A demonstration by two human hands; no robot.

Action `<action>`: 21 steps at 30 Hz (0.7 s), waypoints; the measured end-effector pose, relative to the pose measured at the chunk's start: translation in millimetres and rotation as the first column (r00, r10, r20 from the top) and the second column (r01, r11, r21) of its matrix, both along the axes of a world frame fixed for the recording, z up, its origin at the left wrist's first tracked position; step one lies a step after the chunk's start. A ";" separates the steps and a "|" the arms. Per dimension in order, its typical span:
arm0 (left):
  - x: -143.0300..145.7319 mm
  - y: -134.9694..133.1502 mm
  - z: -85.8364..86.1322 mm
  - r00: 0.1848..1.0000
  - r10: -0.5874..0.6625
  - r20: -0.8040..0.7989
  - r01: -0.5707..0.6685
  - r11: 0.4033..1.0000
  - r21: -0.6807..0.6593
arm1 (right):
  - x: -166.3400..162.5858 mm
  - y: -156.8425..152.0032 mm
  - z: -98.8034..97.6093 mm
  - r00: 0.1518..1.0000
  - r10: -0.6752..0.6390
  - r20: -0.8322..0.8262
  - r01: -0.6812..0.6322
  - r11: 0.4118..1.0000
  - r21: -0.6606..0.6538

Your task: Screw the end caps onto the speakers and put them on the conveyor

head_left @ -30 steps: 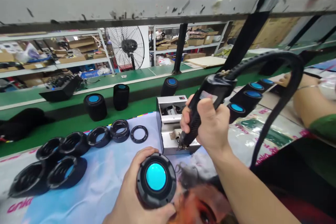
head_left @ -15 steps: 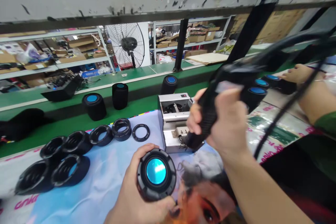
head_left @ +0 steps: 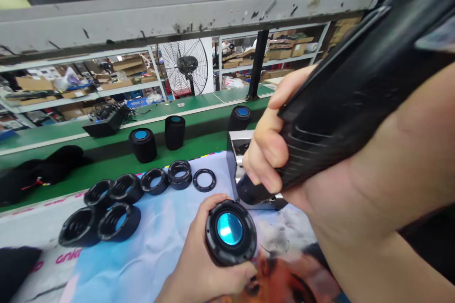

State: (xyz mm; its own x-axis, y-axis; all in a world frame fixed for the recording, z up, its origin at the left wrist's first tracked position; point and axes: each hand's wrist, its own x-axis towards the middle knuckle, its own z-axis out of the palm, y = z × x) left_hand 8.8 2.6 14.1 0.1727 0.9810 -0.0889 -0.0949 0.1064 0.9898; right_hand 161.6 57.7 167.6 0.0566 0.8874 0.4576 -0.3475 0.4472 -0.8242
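- Just above a pale-blue printed sheet [head_left: 156, 241], the left hand [head_left: 197, 262] has its fingers curled around a black round piece with a shiny blue disc [head_left: 230, 229], its disc tilted towards the camera.
- At the right, the right hand [head_left: 334, 194] has its fingers clenched around a black power tool with a ridged grip [head_left: 334, 104]; its tip is at the piece's upper rim, and contact cannot be told.
- Behind the tip, a silver metal box [head_left: 239, 141], largely blocked by that hand and tool.
- Left of the piece, six deep black rings [head_left: 134, 222] and one thin flat black ring [head_left: 195, 181].
- Farther back on a green surface [head_left: 209, 144], three black cylinders with blue tops [head_left: 142, 148], the rightmost partly behind the box.
- Beyond, a black upright post [head_left: 259, 64] and a caged black fan [head_left: 187, 65].
- Across the top, a scuffed grey beam [head_left: 199, 12].
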 end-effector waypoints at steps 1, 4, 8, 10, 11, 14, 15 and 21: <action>0.9 -0.5 1.4 1.000 -0.004 0.015 0.004 1.000 -0.008 | -0.8 1.8 -4.2 0.998 0.037 -0.052 -0.035 0.999 0.026; 2.9 -1.0 2.0 0.993 -0.053 0.104 0.057 0.998 -0.035 | -5.2 6.6 -13.9 0.993 0.119 -0.021 -0.118 0.992 0.053; 2.3 2.5 -4.3 0.983 -0.095 0.156 0.087 0.995 0.055 | -13.5 6.1 -13.6 0.970 0.225 0.089 -0.224 0.974 -0.016; 1.0 5.2 -8.8 0.984 -0.116 0.136 0.097 0.986 0.136 | -15.2 3.5 -10.7 0.965 0.240 0.110 -0.240 0.971 -0.015; 0.4 6.3 -11.0 0.984 -0.125 0.127 0.103 0.981 0.166 | -15.4 2.4 -9.8 0.960 0.253 0.123 -0.254 0.967 -0.007; -0.8 7.3 -18.0 0.983 -0.144 0.117 0.119 0.973 0.198 | -15.1 0.8 -10.4 0.945 0.293 0.148 -0.294 0.956 -0.011; -1.2 6.9 -20.2 0.982 -0.145 0.123 0.118 0.972 0.203 | -15.0 0.9 -11.4 0.946 0.289 0.148 -0.291 0.957 -0.012; -4.5 2.7 -20.5 0.997 -0.075 0.020 0.071 0.989 0.133 | 2.8 4.2 -18.7 0.974 0.225 -0.009 -0.225 0.974 0.011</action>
State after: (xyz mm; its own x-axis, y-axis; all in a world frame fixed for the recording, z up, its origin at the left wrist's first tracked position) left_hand 4.3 5.3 -6.5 0.2448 0.9685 0.0462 -0.1168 -0.0179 0.9930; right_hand 164.4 61.8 148.9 -0.1395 0.8733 0.4668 -0.4489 0.3645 -0.8159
